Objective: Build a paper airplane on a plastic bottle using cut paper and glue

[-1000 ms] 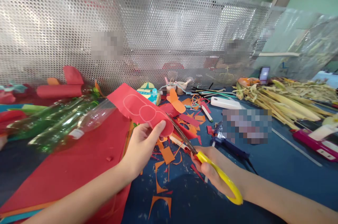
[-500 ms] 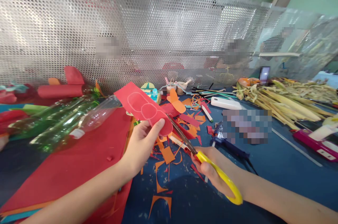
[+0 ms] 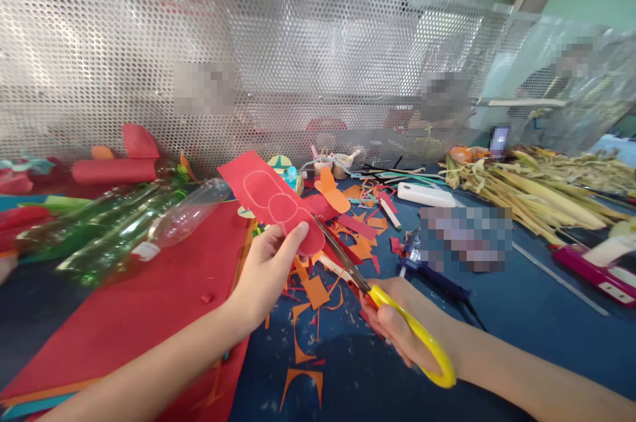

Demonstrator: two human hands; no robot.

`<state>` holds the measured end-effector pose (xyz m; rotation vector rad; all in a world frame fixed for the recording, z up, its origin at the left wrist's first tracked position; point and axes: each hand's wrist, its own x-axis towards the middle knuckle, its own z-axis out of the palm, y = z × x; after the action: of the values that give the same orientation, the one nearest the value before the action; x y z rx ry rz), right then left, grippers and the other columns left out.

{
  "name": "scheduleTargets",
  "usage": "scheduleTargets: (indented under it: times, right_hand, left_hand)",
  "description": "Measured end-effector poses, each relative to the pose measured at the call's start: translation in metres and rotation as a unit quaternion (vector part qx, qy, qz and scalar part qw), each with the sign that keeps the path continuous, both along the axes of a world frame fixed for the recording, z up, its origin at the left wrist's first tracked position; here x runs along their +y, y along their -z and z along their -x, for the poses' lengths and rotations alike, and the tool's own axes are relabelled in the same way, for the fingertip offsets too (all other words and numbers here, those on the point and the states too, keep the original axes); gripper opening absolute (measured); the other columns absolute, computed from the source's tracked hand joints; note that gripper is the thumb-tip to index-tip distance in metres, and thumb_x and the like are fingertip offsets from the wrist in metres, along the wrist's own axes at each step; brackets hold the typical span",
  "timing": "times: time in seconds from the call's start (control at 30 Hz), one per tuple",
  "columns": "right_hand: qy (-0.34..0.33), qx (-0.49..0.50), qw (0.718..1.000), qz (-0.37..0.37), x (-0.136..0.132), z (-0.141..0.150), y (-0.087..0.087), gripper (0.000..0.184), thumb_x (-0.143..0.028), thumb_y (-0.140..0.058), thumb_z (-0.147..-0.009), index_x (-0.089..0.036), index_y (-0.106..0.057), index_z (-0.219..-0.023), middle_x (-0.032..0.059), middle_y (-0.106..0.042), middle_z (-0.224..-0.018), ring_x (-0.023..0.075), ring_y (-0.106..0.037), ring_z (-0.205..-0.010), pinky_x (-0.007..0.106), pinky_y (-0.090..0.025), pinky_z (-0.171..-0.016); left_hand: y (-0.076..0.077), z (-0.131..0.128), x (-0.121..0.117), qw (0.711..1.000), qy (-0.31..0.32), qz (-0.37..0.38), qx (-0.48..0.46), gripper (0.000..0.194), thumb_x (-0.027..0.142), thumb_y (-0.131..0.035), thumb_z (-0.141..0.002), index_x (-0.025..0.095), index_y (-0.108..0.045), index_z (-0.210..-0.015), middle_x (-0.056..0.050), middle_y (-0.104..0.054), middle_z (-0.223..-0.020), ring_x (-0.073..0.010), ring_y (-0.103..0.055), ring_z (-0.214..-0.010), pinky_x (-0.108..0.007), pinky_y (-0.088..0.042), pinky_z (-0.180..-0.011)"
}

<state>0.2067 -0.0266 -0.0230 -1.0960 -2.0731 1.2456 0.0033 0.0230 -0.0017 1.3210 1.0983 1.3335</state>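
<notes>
My left hand (image 3: 265,273) pinches a strip of red paper (image 3: 256,187) between thumb and fingers near its lower right end. Pale rounded outlines are drawn on the strip, and its near end has a rounded edge. My right hand (image 3: 402,316) is wrapped round the yellow handles of a pair of scissors (image 3: 355,271). The blades point up and left, with their tips at the right edge of the paper. Orange and red paper scraps (image 3: 315,293) lie on the blue table below. Just beyond the blades rests a cut orange paper shape (image 3: 332,191).
Large red sheets (image 3: 163,303) and plastic bottles (image 3: 129,230) lie at left. A blue glue gun (image 3: 432,273), a white marker (image 3: 390,213), dried husks (image 3: 527,190) and a magenta power strip (image 3: 596,269) are at right. A perforated metal screen (image 3: 318,57) stands behind.
The red paper has tilted slightly, its far end shifting a little up and right. The scissors stay at its right edge. Behind the screen, a person at right has moved rightward.
</notes>
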Motion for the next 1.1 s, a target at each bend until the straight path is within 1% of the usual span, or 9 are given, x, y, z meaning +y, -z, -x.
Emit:
scheduleTargets:
  times: [0.07,0.13,0.27,0.33,0.47,0.63,0.73,0.87,1.1]
  right_hand:
    - [-0.009,0.004,1.0,0.016,-0.001,-0.001,0.0,0.064,-0.081,-0.019,-0.079,-0.02,-0.037,-0.069,-0.0026,-0.045,-0.059,0.0069,-0.045,-0.039,0.019,-0.033,-0.037]
    - [-0.025,0.01,1.0,-0.003,-0.002,-0.001,0.0,0.067,-0.079,-0.016,-0.08,-0.018,-0.041,-0.071,0.0027,-0.053,-0.065,0.0111,-0.053,-0.049,0.022,-0.041,-0.045]
    - [-0.015,0.016,0.999,-0.041,-0.004,0.001,0.002,0.067,-0.077,-0.016,-0.082,-0.018,-0.046,-0.075,0.0078,-0.058,-0.073,0.0158,-0.055,-0.06,0.028,-0.048,-0.056]
    - [-0.001,0.023,0.999,-0.043,-0.004,0.002,0.004,0.068,-0.077,-0.017,-0.083,-0.017,-0.048,-0.076,0.0082,-0.058,-0.074,0.0172,-0.056,-0.063,0.03,-0.048,-0.059]
    - [0.003,0.037,0.999,-0.032,-0.004,0.003,0.008,0.069,-0.078,-0.017,-0.082,-0.017,-0.05,-0.077,0.0083,-0.058,-0.074,0.019,-0.056,-0.067,0.032,-0.048,-0.064]
    - [0.009,0.022,0.999,-0.038,-0.005,0.001,0.004,0.069,-0.079,-0.017,-0.08,-0.018,-0.048,-0.077,0.0087,-0.056,-0.077,0.0176,-0.052,-0.066,0.032,-0.046,-0.063]
    - [-0.01,0.01,0.999,-0.047,-0.006,-0.001,0.0,0.069,-0.08,-0.016,-0.08,-0.018,-0.048,-0.078,0.0073,-0.054,-0.074,0.0168,-0.05,-0.064,0.032,-0.046,-0.064]
    - [-0.009,0.004,0.998,-0.061,-0.006,-0.001,-0.004,0.069,-0.079,-0.015,-0.081,-0.019,-0.048,-0.079,0.0054,-0.052,-0.07,0.0175,-0.05,-0.065,0.032,-0.045,-0.064]
    - [-0.024,-0.014,0.996,-0.084,-0.004,-0.001,-0.009,0.071,-0.078,-0.011,-0.082,-0.018,-0.048,-0.075,0.0044,-0.05,-0.067,0.0165,-0.049,-0.064,0.03,-0.043,-0.061]
  left_hand:
    - [0.0,0.0,0.001,1.0,-0.002,-0.001,0.015,0.033,0.045,-0.063,-0.076,0.019,-0.053,-0.058,0.004,-0.049,-0.053,-0.0127,-0.049,-0.055,-0.026,-0.045,-0.06]
    - [-0.001,-0.002,0.001,1.0,-0.003,0.0,0.029,0.032,0.045,-0.064,-0.075,0.019,-0.057,-0.058,0.001,-0.054,-0.054,-0.0146,-0.053,-0.057,-0.027,-0.048,-0.062]
    - [-0.005,-0.006,-0.002,0.998,0.043,0.028,0.021,0.025,0.044,-0.066,-0.071,0.019,-0.066,-0.065,-0.003,-0.065,-0.062,-0.0177,-0.06,-0.061,-0.029,-0.051,-0.066]
    - [-0.006,-0.008,-0.004,0.997,0.07,0.029,0.02,0.024,0.044,-0.066,-0.07,0.02,-0.069,-0.067,-0.003,-0.069,-0.065,-0.0193,-0.063,-0.065,-0.029,-0.052,-0.067]
    - [-0.008,-0.009,-0.007,0.995,0.088,0.023,0.045,0.027,0.047,-0.066,-0.07,0.021,-0.071,-0.066,-0.004,-0.071,-0.065,-0.0219,-0.065,-0.069,-0.029,-0.052,-0.065]
    - [-0.013,-0.008,-0.008,0.992,0.103,0.039,0.057,0.03,0.05,-0.065,-0.07,0.021,-0.072,-0.068,-0.006,-0.072,-0.066,-0.0252,-0.066,-0.073,-0.032,-0.053,-0.066]
    - [-0.016,-0.007,-0.01,0.991,0.114,0.041,0.056,0.029,0.048,-0.064,-0.071,0.02,-0.072,-0.069,-0.006,-0.072,-0.07,-0.0244,-0.066,-0.073,-0.031,-0.053,-0.068]
    - [-0.016,-0.007,-0.011,0.991,0.116,0.031,0.064,0.028,0.047,-0.064,-0.072,0.02,-0.071,-0.066,-0.006,-0.071,-0.067,-0.0212,-0.064,-0.064,-0.03,-0.052,-0.065]
    - [-0.014,-0.009,-0.011,0.989,0.125,0.045,0.058,0.029,0.049,-0.064,-0.07,0.021,-0.071,-0.066,-0.006,-0.071,-0.068,-0.0238,-0.066,-0.068,-0.034,-0.054,-0.069]
